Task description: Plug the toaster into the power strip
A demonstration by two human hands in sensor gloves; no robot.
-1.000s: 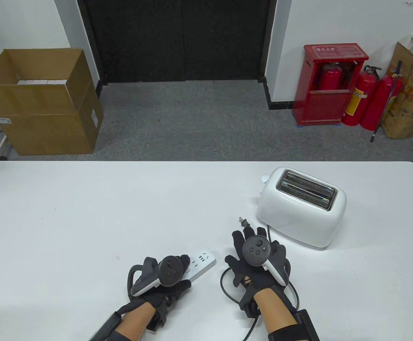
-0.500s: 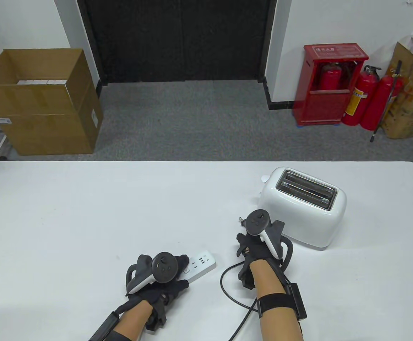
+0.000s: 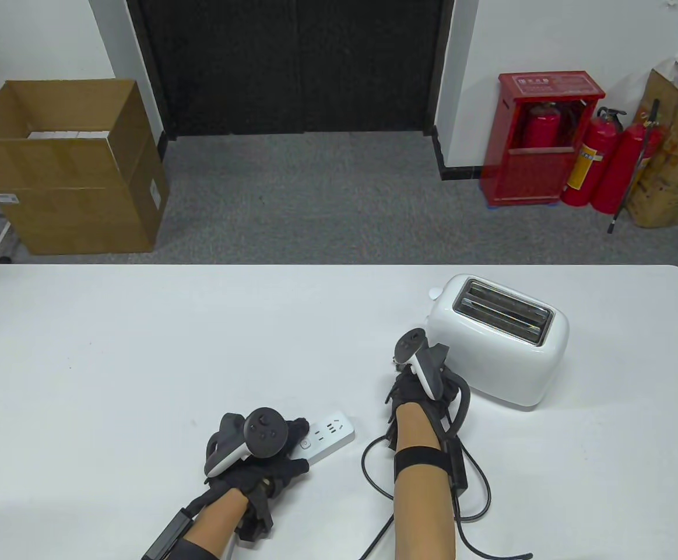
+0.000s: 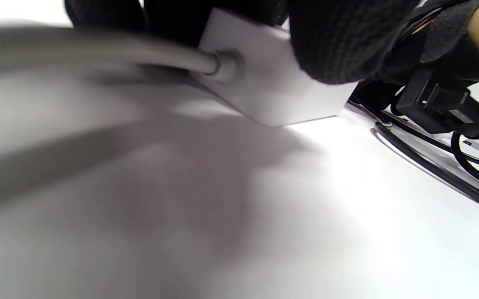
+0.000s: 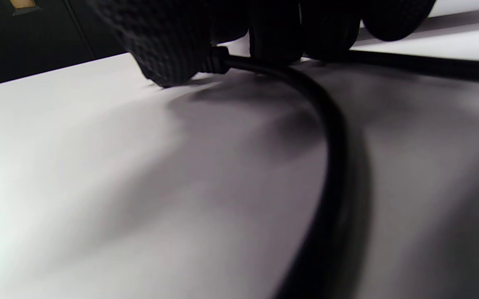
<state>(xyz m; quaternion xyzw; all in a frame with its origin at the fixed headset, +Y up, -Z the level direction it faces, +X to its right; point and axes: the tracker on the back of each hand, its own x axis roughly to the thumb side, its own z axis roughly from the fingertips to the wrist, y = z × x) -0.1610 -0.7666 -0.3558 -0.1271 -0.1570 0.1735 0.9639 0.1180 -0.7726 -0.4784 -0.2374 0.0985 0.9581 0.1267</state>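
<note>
Toaster plug and its thin black cord (image 5: 330, 137) sat under the right hand (image 3: 417, 388), whose gloved fingers (image 5: 168, 41) were curled down around the cord's end where it met the white table (image 3: 111, 350); in the right wrist view the cord emerged from between those fingers and curved away across the tabletop. The plug's prongs were hidden by the hand, so whether it was fully gripped could not be told for certain, though the fingers closed over it. That hand lay just beside the near left corner of the glossy white two-slot toaster (image 3: 496, 341), which stood upright on the right half of the table.

The left hand (image 3: 257, 461) rested on the near end of the white rectangular power strip (image 3: 330, 434), fingers wrapped over it and holding it against the table. In the left wrist view a grey cable (image 4: 98, 52) entered that end of the strip beneath the fingers. The strip's far end, with its sockets facing up, stuck out beyond the hand and pointed towards the right forearm. Plug and strip were apart, with bare table between them.

Loops of black cable lay near the right forearm. Beyond the table stood a brown cardboard box (image 3: 67, 169) on the left and a red extinguisher cabinet (image 3: 540, 140) on the right.
</note>
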